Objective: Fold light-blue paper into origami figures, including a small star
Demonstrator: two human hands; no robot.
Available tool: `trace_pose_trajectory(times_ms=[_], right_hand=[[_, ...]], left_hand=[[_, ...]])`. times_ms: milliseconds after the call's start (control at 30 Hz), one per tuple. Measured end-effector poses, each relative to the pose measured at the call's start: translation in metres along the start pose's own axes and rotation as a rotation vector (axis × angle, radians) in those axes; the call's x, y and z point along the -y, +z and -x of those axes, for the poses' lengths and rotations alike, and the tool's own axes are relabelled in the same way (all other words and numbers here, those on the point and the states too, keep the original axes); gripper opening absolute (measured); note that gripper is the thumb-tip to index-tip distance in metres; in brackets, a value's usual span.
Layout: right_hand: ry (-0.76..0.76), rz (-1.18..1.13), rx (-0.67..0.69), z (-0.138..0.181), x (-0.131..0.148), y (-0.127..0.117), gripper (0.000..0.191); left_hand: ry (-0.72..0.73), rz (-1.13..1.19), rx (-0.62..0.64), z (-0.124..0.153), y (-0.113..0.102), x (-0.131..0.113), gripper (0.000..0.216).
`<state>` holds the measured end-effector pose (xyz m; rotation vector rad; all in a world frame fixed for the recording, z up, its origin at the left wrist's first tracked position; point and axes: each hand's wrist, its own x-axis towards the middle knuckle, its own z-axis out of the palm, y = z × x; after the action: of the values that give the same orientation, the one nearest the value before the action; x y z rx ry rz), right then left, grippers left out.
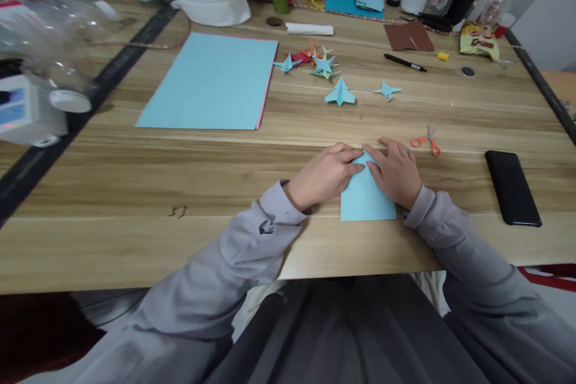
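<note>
A small light-blue paper (365, 199) lies on the wooden table (180, 180) near its front edge. Its top is folded to a point. My left hand (324, 175) rests on the paper's upper left side with the fingers curled and pressed down on the fold. On the upper right side my right hand (396, 171) presses the fold in the same way, fingers together. Both hands meet at the paper's tip. Grey sleeves cover both forearms.
A large light-blue sheet (211, 81) lies at the middle left. Several folded paper planes (339, 93) sit beyond my hands. Orange scissors (425, 143), a black phone (512, 187) and a black pen (404, 62) lie to the right. Clutter lines the far edge.
</note>
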<state>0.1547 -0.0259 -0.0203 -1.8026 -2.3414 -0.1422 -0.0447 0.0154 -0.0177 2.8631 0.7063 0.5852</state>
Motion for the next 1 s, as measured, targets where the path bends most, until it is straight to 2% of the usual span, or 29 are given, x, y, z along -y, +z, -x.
trace_pose_trajectory(times_ms=[267, 500, 867, 1000], right_hand=[[0.011, -0.011, -0.009, -0.0006, 0.0017, -0.0017, 0.049], [-0.002, 0.008, 0.001, -0.0003, 0.0014, -0.0021, 0.041], [-0.004, 0.002, -0.017, -0.0006, 0.0017, -0.0025, 0.046], [-0.013, 0.000, -0.011, -0.0010, 0.0011, -0.0027, 0.040]], left_hand=[[-0.002, -0.019, 0.018, -0.0003, -0.0009, -0.0007, 0.033], [0.004, -0.048, 0.026, -0.0013, -0.0010, -0.0021, 0.032], [-0.004, -0.060, 0.030, -0.0010, -0.0006, -0.0022, 0.032], [-0.009, -0.065, 0.034, -0.0015, -0.0014, -0.0025, 0.031]])
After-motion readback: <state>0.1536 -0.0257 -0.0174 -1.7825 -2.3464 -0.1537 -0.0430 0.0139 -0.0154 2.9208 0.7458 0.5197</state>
